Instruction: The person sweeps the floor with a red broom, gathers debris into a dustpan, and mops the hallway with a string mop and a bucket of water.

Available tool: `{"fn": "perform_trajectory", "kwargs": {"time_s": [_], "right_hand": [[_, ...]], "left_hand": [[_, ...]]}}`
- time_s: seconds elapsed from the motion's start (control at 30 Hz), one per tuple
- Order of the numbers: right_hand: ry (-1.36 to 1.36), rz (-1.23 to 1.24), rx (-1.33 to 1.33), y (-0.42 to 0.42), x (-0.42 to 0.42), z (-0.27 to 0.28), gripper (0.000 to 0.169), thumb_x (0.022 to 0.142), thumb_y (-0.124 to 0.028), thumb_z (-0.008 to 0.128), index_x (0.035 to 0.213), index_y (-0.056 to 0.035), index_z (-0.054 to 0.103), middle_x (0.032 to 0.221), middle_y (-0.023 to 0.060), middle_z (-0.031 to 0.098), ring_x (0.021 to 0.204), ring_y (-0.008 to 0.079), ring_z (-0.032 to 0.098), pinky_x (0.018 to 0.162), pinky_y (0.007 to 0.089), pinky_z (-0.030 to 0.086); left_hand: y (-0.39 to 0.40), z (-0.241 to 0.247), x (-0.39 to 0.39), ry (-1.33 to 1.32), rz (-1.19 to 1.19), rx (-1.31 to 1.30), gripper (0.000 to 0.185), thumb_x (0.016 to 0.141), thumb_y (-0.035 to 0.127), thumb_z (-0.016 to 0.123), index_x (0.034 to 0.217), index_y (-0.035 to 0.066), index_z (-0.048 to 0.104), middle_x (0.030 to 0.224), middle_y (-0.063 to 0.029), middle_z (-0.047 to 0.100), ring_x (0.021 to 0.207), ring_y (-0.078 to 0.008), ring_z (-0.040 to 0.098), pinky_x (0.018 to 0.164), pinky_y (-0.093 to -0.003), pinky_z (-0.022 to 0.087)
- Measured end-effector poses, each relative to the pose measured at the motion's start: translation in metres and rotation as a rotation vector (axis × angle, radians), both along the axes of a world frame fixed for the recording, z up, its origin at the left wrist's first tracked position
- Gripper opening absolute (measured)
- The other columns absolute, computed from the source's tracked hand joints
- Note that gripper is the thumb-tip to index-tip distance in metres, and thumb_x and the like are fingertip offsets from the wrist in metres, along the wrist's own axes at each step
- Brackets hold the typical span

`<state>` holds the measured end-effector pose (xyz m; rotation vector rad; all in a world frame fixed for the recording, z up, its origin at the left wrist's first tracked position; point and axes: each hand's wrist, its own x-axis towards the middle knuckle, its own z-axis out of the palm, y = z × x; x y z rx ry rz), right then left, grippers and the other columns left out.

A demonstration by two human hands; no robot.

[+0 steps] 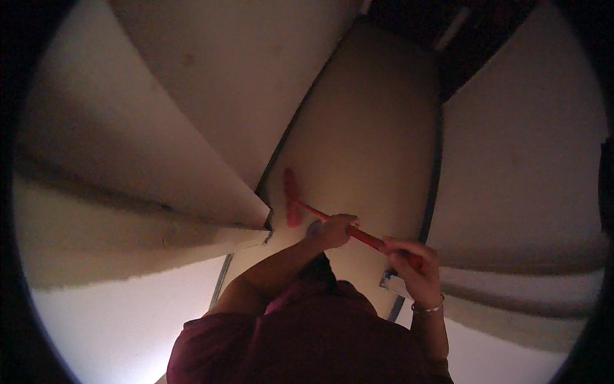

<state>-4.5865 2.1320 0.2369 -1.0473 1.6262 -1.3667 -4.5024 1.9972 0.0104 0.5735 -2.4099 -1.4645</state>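
A red broom or mop handle [367,238] runs diagonally in front of me, from upper left to lower right. My left hand [334,231] is closed around its middle part. Near its upper end, my right hand [416,269], with a bracelet on the wrist, grips the handle. At the far end, a long red head [291,198], blurred, lies on the pale floor close to the wall corner at the left. Whether it is a broom or a mop I cannot tell.
Pale walls [503,182] flank a narrow passage with dark baseboards [435,177]. A wall corner [266,222] juts in from the left. At the right, a small pale object [395,284] is beside my right hand. The far end is dark.
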Motion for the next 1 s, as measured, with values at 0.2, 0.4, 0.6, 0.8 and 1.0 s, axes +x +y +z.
{"fn": "perform_trajectory", "kwargs": {"time_s": [0.2,0.4,0.6,0.8,1.0], "right_hand": [[0.039,0.303,0.128,-0.149,-0.061,-0.019,0.016,0.076,0.002,0.052,0.091,0.0006,0.057,0.086,0.0087,0.059,0.079,0.0122,0.055,0.071,0.0224,0.043],[-0.121,0.293,0.078,-0.236,-0.074,-0.069,0.015,0.075,-0.001,0.055,0.089,0.0009,0.057,0.085,0.0084,0.058,0.077,0.0113,0.054,0.067,0.0229,0.044],[0.359,0.339,0.036,-0.288,-0.126,-0.071,0.013,0.075,-0.006,0.056,0.086,0.0006,0.058,0.079,0.0066,0.059,0.073,0.0114,0.055,0.064,0.0219,0.044],[0.251,0.292,0.111,-0.326,-0.209,-0.042,0.015,0.075,-0.008,0.055,0.086,0.0020,0.057,0.078,0.0093,0.059,0.070,0.0135,0.057,0.062,0.0211,0.045],[0.148,0.509,0.165,-0.412,-0.337,-0.029,0.015,0.075,-0.007,0.056,0.088,0.0002,0.058,0.078,0.0086,0.059,0.071,0.0132,0.057,0.064,0.0230,0.045]], "left_hand": [[-0.088,-0.014,-0.012,-0.030,0.254,0.101,0.017,0.063,0.001,0.051,0.080,0.005,0.053,0.078,-0.0138,0.055,0.078,-0.0309,0.053,0.067,-0.0384,0.042],[-0.144,-0.071,-0.026,-0.135,0.543,-0.066,0.015,0.061,0.002,0.052,0.076,0.007,0.055,0.076,-0.0139,0.055,0.076,-0.0332,0.052,0.068,-0.0401,0.041],[-0.189,-0.070,-0.083,-0.151,0.657,-0.008,0.013,0.063,0.008,0.054,0.077,0.008,0.054,0.077,-0.0138,0.055,0.078,-0.0327,0.051,0.069,-0.0410,0.041],[-0.248,-0.036,-0.179,-0.122,0.668,-0.007,0.017,0.065,0.012,0.055,0.081,0.008,0.055,0.079,-0.0136,0.055,0.081,-0.0311,0.052,0.068,-0.0407,0.042],[-0.285,0.032,-0.248,-0.464,0.800,0.094,0.022,0.065,0.013,0.057,0.086,0.010,0.056,0.082,-0.0129,0.056,0.081,-0.0308,0.054,0.070,-0.0399,0.043]]}}
